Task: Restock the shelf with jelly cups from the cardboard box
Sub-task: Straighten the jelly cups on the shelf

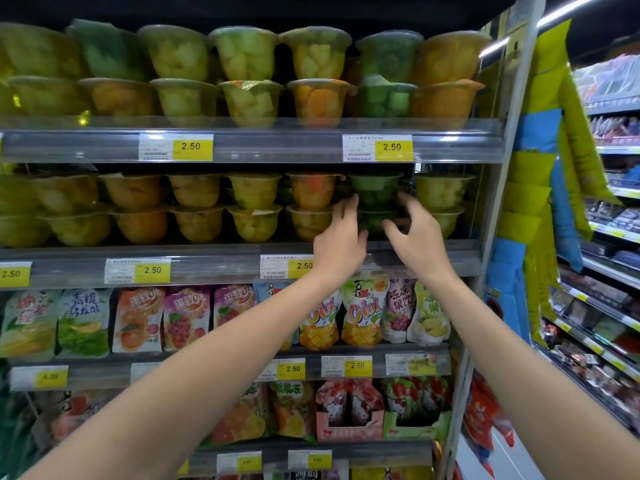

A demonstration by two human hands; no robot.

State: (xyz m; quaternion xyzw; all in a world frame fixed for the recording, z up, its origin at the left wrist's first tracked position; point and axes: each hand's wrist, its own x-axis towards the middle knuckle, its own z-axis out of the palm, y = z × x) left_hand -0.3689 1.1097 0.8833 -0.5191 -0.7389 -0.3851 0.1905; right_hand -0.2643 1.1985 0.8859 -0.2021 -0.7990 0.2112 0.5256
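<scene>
Two green jelly cups stand stacked on the second shelf (242, 265), the upper green cup (375, 188) over the lower green cup (375, 221). My left hand (341, 237) is at the left side of this stack and my right hand (415, 233) at its right side. Both hands have their fingers spread and hold nothing; whether the fingertips touch the cups I cannot tell. Rows of yellow and orange jelly cups (254, 209) fill the shelf to the left, two high. The cardboard box is not in view.
The top shelf (277, 147) carries more stacked jelly cups (246, 74). Below hang juice pouches (362, 313) and boxed jellies (349, 410). A metal upright (491, 220) ends the shelving at the right; beyond it an aisle with another shelf unit (606, 271).
</scene>
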